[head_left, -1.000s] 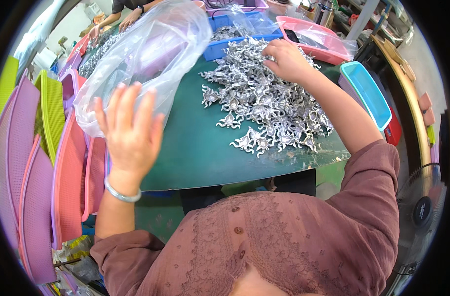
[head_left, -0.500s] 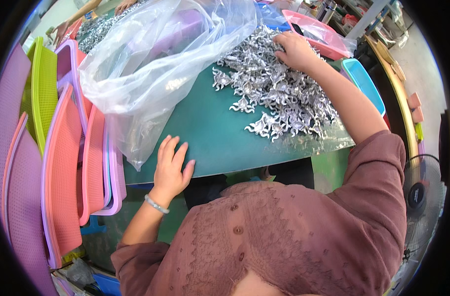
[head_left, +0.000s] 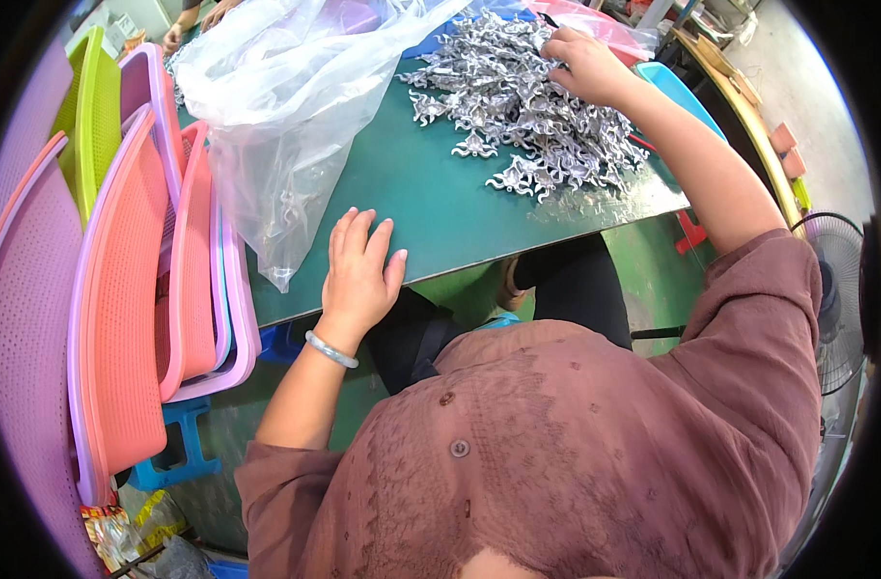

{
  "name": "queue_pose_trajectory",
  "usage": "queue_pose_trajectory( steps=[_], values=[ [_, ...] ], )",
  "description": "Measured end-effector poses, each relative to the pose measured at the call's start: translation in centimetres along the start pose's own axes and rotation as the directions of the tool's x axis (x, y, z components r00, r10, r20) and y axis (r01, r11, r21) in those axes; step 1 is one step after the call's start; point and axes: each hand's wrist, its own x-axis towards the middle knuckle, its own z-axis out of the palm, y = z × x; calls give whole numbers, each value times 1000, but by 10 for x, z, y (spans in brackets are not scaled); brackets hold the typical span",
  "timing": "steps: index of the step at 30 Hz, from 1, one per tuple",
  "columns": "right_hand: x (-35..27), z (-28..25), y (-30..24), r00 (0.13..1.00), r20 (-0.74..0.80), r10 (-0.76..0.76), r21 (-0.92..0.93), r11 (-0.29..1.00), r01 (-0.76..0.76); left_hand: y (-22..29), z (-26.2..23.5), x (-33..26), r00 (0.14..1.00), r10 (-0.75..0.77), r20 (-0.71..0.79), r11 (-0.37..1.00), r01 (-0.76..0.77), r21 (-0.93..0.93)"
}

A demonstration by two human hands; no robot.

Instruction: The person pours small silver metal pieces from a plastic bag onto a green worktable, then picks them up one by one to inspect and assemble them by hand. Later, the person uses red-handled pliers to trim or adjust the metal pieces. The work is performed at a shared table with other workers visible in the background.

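My left hand [head_left: 361, 275] rests palm down at the near edge of the green table [head_left: 440, 217], fingers spread and nothing in them; a pale bangle [head_left: 331, 349] circles its wrist. My right hand [head_left: 592, 68] reaches over the upper right side of a heap of silvery, star-shaped metal pieces [head_left: 537, 106]. Its fingers are bent and a little apart, touching or just over the pieces, and no piece shows in its grip. A large clear plastic bag [head_left: 296, 116] lies left of the heap, its lower corner not far from my left hand.
Perforated plastic baskets, purple, coral [head_left: 122, 318] and green [head_left: 98, 116], stand nested at the left. Behind the heap is a pink tray [head_left: 595, 29]; a light-blue tray [head_left: 677, 92] lies right of it. A fan [head_left: 834, 299] stands at the right. Another person's hands show at the far left.
The whole view has shifted, so the table and heap sit higher in the picture. My left hand stays flat at the table's edge; my right hand remains at the heap.
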Motion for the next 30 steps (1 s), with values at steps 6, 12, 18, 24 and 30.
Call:
queue_pose_trajectory(
  steps=[6, 12, 18, 24, 30],
  values=[
    [-5, -6, -21, 997, -13, -74, 9, 997, 74, 0, -4, -1, 998, -33, 48, 999, 32, 8],
    [-4, 0, -30, 993, -18, -118, 45, 992, 118, 2, -5, 1, 994, -77, 83, 997, 77, 9],
    [-24, 18, -15, 992, -87, -86, 164, 981, 99, 0, -4, 5, 987, -126, 95, 992, 128, -17],
    [-41, 29, 5, 982, -170, -85, 254, 959, 127, 4, -3, 16, 971, -193, 140, 979, 199, -29],
    [-39, 35, 11, 973, -173, -154, 334, 920, 206, 8, 12, 63, 970, -184, 158, 982, 189, -19]
  ],
)
